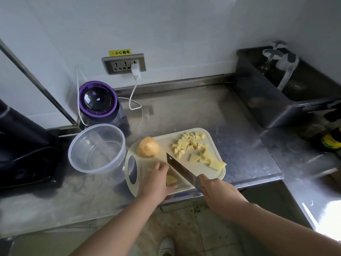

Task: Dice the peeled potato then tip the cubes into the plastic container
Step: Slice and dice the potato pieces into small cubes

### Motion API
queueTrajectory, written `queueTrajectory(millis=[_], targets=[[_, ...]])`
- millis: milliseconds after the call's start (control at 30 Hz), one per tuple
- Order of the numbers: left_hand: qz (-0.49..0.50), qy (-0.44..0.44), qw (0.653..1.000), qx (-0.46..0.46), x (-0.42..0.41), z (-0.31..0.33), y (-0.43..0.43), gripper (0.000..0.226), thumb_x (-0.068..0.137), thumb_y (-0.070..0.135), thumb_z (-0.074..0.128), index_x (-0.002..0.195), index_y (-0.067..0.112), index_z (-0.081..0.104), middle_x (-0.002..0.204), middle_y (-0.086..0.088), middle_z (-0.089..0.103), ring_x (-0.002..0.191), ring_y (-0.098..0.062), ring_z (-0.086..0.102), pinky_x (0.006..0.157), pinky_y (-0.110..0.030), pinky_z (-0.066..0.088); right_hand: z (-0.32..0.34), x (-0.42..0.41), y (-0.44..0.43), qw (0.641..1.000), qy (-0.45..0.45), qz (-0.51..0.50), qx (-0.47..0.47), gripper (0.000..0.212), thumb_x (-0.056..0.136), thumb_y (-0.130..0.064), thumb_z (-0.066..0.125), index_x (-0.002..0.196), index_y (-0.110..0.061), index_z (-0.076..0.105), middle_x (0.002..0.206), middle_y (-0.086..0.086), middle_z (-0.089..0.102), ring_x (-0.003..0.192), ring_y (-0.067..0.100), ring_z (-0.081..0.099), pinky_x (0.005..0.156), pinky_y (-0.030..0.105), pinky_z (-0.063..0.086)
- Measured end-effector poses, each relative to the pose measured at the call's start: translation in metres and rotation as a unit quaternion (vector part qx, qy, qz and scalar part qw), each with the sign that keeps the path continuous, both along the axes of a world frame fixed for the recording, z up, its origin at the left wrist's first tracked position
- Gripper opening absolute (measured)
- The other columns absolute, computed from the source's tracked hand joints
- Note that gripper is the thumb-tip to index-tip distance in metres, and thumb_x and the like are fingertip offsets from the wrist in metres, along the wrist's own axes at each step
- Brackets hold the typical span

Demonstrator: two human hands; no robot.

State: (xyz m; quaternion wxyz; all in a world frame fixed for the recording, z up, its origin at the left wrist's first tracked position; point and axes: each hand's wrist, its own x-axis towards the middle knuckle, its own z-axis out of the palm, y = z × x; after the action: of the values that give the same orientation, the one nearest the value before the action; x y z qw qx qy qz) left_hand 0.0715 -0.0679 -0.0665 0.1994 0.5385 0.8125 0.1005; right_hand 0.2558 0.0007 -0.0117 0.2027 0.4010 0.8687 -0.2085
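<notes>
While right hand [217,193] grips cleaver [181,169], potato slice [171,180] held under left hand [156,182]

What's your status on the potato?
Left hand holds potato piece, right hand grips knife. Cubes and slices on board, one chunk uncut. Container empty, path clear.
</notes>
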Motion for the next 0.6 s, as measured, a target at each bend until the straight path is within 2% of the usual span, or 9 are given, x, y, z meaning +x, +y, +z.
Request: queueTrajectory(millis=[100, 200, 433, 600], targets=[[0.012, -0.004, 1.000, 0.002, -0.001, -0.001, 0.000, 0.038, 0.084, 0.040, 0.067, 0.116, 0.022, 0.057, 0.122, 0.008, 0.051, 0.099, -0.013, 0.057, 0.082, -0.026, 0.051, 0.001, 0.001, 0.001, 1.000, -0.006, 0.002, -0.011, 0.036, 0.101, -0.016, 0.046, 0.132, -0.026, 0.032, 0.087, -0.002, 0.055, 0.073, 0.012, 0.060, 0.058, 0.023, 0.050], [0.050, 0.009, 0.999, 0.009, -0.002, -0.001, 0.002, 0.037, 0.084, 0.040, 0.067, 0.112, 0.019, 0.057, 0.118, 0.006, 0.054, 0.096, -0.013, 0.057, 0.076, -0.021, 0.047, 0.000, 0.001, 0.001, 1.000, -0.005, 0.000, -0.007, 0.034, 0.100, -0.014, 0.046, 0.130, -0.025, 0.033, 0.086, -0.001, 0.054, 0.069, 0.010, 0.056, 0.053, 0.022, 0.044], [0.056, 0.020, 0.998, -0.008, 0.001, -0.004, 0.007, 0.049, 0.080, 0.040, 0.069, 0.122, 0.021, 0.054, 0.124, 0.005, 0.052, 0.104, -0.016, 0.058, 0.085, -0.031, 0.054, 0.001, 0.000, 0.002, 1.000, -0.007, 0.000, -0.011, 0.035, 0.101, -0.015, 0.045, 0.132, -0.025, 0.032, 0.092, 0.001, 0.059, 0.073, 0.012, 0.060, 0.056, 0.022, 0.047], [0.007, 0.019, 0.997, -0.078, -0.003, 0.001, 0.022, 0.050, 0.081, 0.032, 0.069, 0.126, 0.018, 0.051, 0.125, 0.000, 0.049, 0.105, -0.020, 0.055, 0.090, -0.034, 0.051, 0.000, 0.002, 0.004, 1.000, -0.002, -0.011, -0.006, 0.031, 0.101, -0.016, 0.043, 0.129, -0.024, 0.034, 0.093, 0.001, 0.059, 0.072, 0.013, 0.059, 0.054, 0.022, 0.046]])
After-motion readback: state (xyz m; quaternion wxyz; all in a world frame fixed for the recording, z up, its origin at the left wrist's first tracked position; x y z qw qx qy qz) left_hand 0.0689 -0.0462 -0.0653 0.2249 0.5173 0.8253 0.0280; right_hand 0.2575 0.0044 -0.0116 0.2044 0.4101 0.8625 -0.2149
